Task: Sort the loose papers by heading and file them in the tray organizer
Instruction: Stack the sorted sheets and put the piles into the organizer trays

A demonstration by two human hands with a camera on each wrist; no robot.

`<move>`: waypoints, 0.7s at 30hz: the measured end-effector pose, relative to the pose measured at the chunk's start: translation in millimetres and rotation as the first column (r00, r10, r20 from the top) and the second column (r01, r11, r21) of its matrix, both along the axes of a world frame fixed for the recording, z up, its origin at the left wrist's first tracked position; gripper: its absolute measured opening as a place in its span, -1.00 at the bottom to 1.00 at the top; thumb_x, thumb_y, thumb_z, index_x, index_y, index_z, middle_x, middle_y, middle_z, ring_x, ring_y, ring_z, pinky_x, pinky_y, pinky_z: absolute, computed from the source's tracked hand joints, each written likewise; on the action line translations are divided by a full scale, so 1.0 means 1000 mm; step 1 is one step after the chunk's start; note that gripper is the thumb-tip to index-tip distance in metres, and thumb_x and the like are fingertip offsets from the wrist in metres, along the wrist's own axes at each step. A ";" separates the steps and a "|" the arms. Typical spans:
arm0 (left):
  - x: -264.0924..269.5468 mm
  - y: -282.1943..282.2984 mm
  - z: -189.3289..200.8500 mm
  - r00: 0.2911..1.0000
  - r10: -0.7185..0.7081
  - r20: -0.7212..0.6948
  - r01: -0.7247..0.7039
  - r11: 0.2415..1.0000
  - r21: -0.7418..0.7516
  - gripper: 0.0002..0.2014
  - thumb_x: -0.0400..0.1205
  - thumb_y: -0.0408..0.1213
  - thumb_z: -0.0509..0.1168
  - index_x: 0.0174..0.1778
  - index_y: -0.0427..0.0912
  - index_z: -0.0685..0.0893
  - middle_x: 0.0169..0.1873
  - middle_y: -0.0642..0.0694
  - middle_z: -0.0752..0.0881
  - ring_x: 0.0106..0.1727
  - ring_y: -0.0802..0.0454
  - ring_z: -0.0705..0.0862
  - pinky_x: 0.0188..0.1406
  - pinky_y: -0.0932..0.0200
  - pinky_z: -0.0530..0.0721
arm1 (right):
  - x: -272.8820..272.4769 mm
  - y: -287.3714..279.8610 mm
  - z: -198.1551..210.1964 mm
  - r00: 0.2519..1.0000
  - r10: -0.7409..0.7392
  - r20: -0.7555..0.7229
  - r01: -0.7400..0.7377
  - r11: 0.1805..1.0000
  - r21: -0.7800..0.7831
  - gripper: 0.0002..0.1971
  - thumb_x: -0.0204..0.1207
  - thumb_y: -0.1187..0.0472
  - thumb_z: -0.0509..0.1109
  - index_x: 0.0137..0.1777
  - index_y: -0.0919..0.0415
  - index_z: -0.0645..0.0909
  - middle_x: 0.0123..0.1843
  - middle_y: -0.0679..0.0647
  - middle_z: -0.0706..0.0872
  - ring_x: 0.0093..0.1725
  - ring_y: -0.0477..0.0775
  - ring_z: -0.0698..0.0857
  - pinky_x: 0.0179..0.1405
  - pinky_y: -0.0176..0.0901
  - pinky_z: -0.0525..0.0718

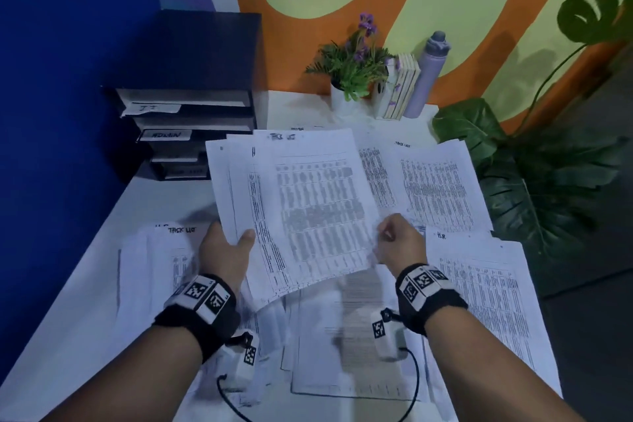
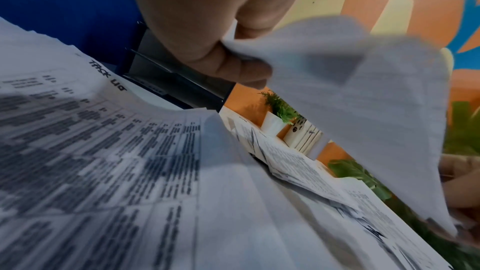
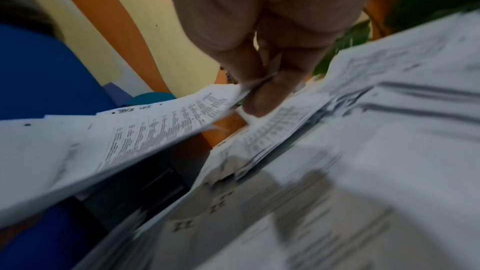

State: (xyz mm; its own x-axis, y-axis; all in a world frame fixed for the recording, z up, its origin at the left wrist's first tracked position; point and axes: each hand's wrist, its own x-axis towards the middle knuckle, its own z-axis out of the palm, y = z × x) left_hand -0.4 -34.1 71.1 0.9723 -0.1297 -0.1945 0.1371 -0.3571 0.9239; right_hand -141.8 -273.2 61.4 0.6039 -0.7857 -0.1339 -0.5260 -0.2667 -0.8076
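- Both hands are up off the desk (image 1: 102,250) with a fanned bundle of papers (image 1: 308,209) held between them, printed side up toward the head camera.
- The left hand (image 1: 226,247) grips the bundle's near-left edge, thumb (image 1: 247,237) lying on top of the sheets, fingers hidden underneath.
- The right hand (image 1: 399,238) is curled at the bundle's near-right edge, and the right wrist view shows its fingertips (image 3: 259,98) pinching the top sheet's edge there.
- That top sheet carries a handwritten heading (image 1: 282,137) at its far end. It looks like "TASK UP", though the lettering is too smeared to be sure.
- The relation that matters: the bundle's long axis runs away from the person, slightly tilted, heading end farthest away.
- The tray organizer (image 1: 186,127) stands at the desk's far-left corner against the blue wall (image 1: 68,79), ahead and to the left of the bundle.
- Its labelled trays face the person. The top label (image 1: 152,108) seems to read "IT", and the lower ones are not legible.
- The left hand is clearly the nearer one to the organizer. The right hand would have to cross over the bundle.
- More sheets lie spread on the desk: a stack at left (image 1: 161,267), sheets at far right (image 1: 442,185), another pile at near right (image 1: 479,288).
- My read is that sorting is in hand, with a great deal left unfiled.
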 end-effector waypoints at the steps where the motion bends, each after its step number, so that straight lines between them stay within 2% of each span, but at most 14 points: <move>1: -0.002 -0.005 -0.001 1.000 -0.007 -0.001 0.007 1.000 0.011 -0.78 0.65 -0.32 0.38 0.20 -0.15 0.62 0.02 -0.02 0.71 0.01 -0.05 0.67 0.03 0.10 0.59 | -0.003 -0.015 -0.002 0.999 -0.020 -0.041 0.018 0.998 -0.060 -0.75 0.50 0.54 0.27 -0.12 0.17 0.61 -0.09 0.09 0.71 -0.12 0.11 0.73 -0.07 0.00 0.79; 2: -0.005 -0.009 -0.001 1.000 -0.012 -0.005 0.013 1.000 0.026 -0.77 0.65 -0.32 0.38 0.22 -0.15 0.62 0.02 0.00 0.70 0.02 -0.04 0.66 0.04 0.10 0.59 | -0.006 -0.031 -0.002 0.995 -0.046 -0.084 0.037 0.994 -0.100 -0.69 0.49 0.57 0.26 -0.08 0.16 0.67 -0.01 0.11 0.73 -0.09 0.09 0.70 -0.04 -0.07 0.75; 4: -0.009 -0.017 -0.004 1.000 -0.023 -0.014 0.023 0.998 0.050 -0.76 0.65 -0.30 0.38 0.23 -0.11 0.61 0.00 0.03 0.69 0.02 -0.04 0.66 0.06 0.10 0.59 | -0.014 -0.066 -0.001 0.985 -0.085 -0.147 0.064 0.988 -0.142 -0.58 0.47 0.59 0.21 0.15 0.21 0.72 0.19 0.19 0.71 -0.06 0.11 0.68 -0.06 -0.19 0.66; 7: -0.016 -0.027 -0.009 0.998 -0.039 -0.046 0.041 0.997 0.058 -0.76 0.65 -0.30 0.38 0.23 -0.07 0.61 -0.01 0.04 0.69 0.04 -0.04 0.67 0.13 0.07 0.60 | -0.024 -0.112 0.008 0.972 -0.151 -0.183 0.108 0.969 -0.222 -0.45 0.43 0.63 0.21 0.40 0.29 0.60 0.44 0.25 0.52 0.22 0.28 0.66 0.24 -0.08 0.63; 10: -0.024 -0.035 -0.013 0.996 -0.059 -0.073 0.064 0.996 0.061 -0.75 0.66 -0.26 0.38 0.25 -0.04 0.61 0.03 0.03 0.71 0.08 -0.07 0.68 0.19 0.01 0.62 | -0.033 -0.149 0.015 0.956 -0.229 -0.182 0.167 0.938 -0.303 -0.54 0.51 0.59 0.20 0.41 0.41 0.56 0.48 0.29 0.40 0.31 0.35 0.58 0.38 -0.06 0.51; 14: -0.031 -0.045 -0.020 0.992 -0.099 -0.075 0.104 0.992 0.073 -0.72 0.66 -0.21 0.37 0.30 -0.03 0.61 0.06 0.04 0.72 0.12 -0.07 0.69 0.25 -0.07 0.64 | -0.043 -0.188 0.008 0.925 -0.306 -0.227 0.230 0.923 -0.309 -0.58 0.55 0.57 0.18 0.39 0.44 0.56 0.49 0.29 0.38 0.35 0.33 0.56 0.38 -0.14 0.45; 16: -0.033 -0.050 -0.022 0.991 -0.104 -0.086 0.109 0.993 0.053 -0.71 0.67 -0.24 0.37 0.31 -0.03 0.61 0.07 0.04 0.72 0.15 -0.08 0.69 0.28 -0.09 0.63 | -0.044 -0.199 0.004 0.918 -0.301 -0.258 0.215 0.925 -0.315 -0.57 0.54 0.57 0.18 0.40 0.46 0.55 0.49 0.31 0.37 0.35 0.37 0.54 0.41 -0.07 0.44; 18: -0.034 -0.055 -0.025 0.988 -0.113 -0.102 0.117 0.993 0.034 -0.70 0.68 -0.26 0.35 0.34 -0.03 0.60 0.11 0.03 0.72 0.18 -0.09 0.68 0.32 -0.13 0.62 | -0.044 -0.204 0.000 0.894 -0.290 -0.341 0.156 0.916 -0.370 -0.54 0.50 0.52 0.24 0.41 0.38 0.53 0.53 0.31 0.34 0.39 0.43 0.47 0.42 0.09 0.45; 20: -0.036 -0.060 -0.026 0.983 -0.146 -0.115 0.150 0.988 0.028 -0.68 0.70 -0.27 0.31 0.38 -0.01 0.58 0.17 0.01 0.72 0.21 -0.09 0.67 0.35 -0.17 0.60 | -0.040 -0.200 -0.003 0.840 -0.292 -0.457 0.070 0.894 -0.443 -0.48 0.47 0.42 0.33 0.45 0.16 0.51 0.61 0.23 0.24 0.49 0.40 0.31 0.46 0.26 0.36; 21: -0.037 -0.063 -0.025 0.978 -0.164 -0.129 0.168 0.985 0.023 -0.69 0.71 -0.27 0.29 0.39 -0.01 0.57 0.20 -0.01 0.71 0.23 -0.10 0.67 0.36 -0.19 0.59 | -0.037 -0.195 -0.005 0.848 -0.277 -0.452 0.048 0.889 -0.456 -0.47 0.49 0.37 0.35 0.47 0.09 0.50 0.64 0.19 0.21 0.53 0.37 0.26 0.48 0.29 0.31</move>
State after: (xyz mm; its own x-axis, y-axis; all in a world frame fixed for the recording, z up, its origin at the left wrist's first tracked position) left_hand -37.7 -97.3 46.1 0.9051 -0.2787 -0.3210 0.1878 -0.4153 0.8901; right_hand -178.6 -468.6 56.2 0.4040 -0.9146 -0.0174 -0.8850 -0.3860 -0.2602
